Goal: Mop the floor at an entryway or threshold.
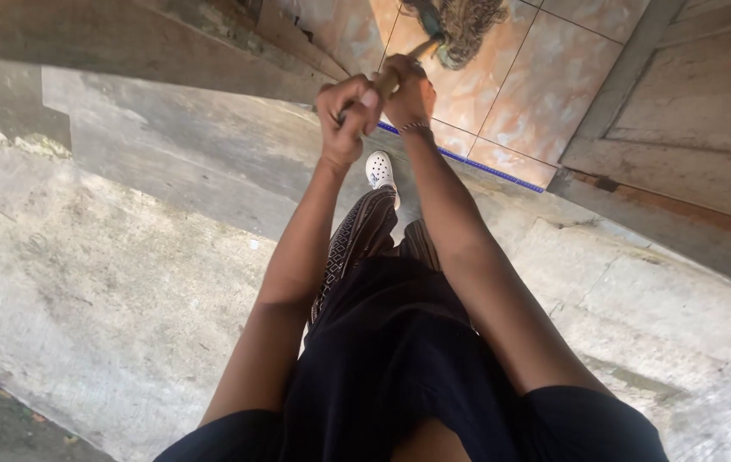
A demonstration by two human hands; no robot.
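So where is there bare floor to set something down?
The grey concrete floor left of the left hand lies bare. Another patch lies right of the white shoe, below the blue tile edging. It is crowded where both hands grip the wooden mop handle, the right hand nearer the stringy mop head.

We see a wooden handle [389, 81], smooth, tan, gripped by both the left hand [347, 115] and right hand [408, 92]. Mop head [461, 30] is stringy cloth, matt, grey-brown. Tiles [520, 81] look glazed ceramic, glossy, mottled orange-pink. Concrete [126, 257] is rough, matt, stained. Door [691, 103] is weathered wood, dull. Shoe [380, 169] looks white moulded plastic. Trousers [357, 235] are patterned cloth; shirt [383, 359] dark matt cloth.
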